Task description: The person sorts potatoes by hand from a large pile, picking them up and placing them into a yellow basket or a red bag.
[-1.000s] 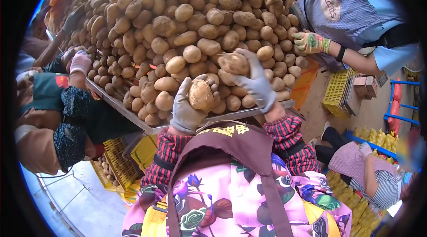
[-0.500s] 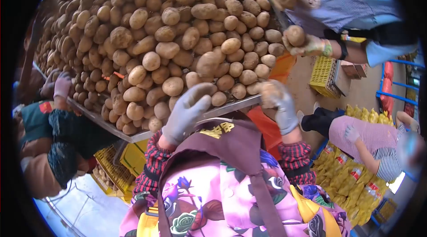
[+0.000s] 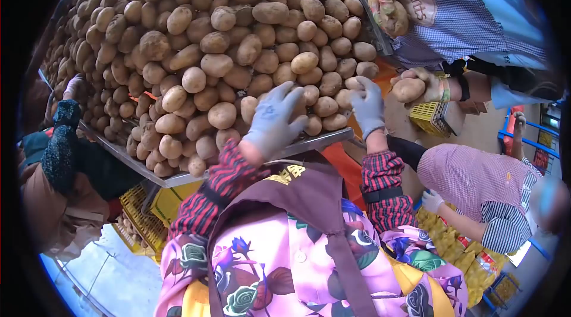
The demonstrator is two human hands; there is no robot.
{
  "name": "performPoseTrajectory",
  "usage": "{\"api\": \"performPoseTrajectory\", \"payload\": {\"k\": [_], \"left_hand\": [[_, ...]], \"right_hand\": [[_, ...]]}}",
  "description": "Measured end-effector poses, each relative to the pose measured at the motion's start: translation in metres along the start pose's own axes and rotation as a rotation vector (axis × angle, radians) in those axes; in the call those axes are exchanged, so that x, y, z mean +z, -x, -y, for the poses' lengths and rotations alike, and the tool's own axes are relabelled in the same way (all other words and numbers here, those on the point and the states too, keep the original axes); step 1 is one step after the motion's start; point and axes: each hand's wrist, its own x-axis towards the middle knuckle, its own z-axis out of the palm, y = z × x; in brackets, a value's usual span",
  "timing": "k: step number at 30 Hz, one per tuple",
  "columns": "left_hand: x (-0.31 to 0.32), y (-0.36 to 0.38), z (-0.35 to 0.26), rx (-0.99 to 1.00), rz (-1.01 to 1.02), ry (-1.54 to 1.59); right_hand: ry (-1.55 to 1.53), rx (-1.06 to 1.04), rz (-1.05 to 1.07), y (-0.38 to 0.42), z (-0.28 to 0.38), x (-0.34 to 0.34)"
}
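Along heaped brown oval potatoes (image 3: 217,65), silver metal rim (image 3: 321,140), probably against rolling off; nearby, grey-gloved left hand (image 3: 273,122) and grey-gloved right hand (image 3: 368,109), fingers spread, apparently empty.

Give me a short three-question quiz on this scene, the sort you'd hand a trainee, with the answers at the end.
1. True or false: the person's left hand and right hand are both gloved at the potato heap.
2. Fill in the blank: the blue checked apron bears the word ____.
3. Choose one: where is the left hand?
A. Resting on the blue checked apron
B. At the near edge of the potato heap
C. At the far edge of the potato heap

Key: 1. True. 2. Plants. 3. B.
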Motion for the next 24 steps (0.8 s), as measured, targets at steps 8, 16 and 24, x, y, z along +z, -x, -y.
{"api": "performPoseTrajectory", "payload": {"k": [8,16,24], "left_hand": [[-0.011,0.015,-0.009,-0.041,0.013,-0.020],[-0.017,-0.009,0.007,-0.467,0.099,0.809],[-0.065,0.038,0.015,-0.383,0.100,2.462]], "right_hand": [[-0.124,-0.373,0.062,-0.033,0.055,0.053],[-0.146,-0.150,0.395,-0.061,0.073,0.050],[-0.671,-0.302,0.895,0.017,0.179,0.041]]}}
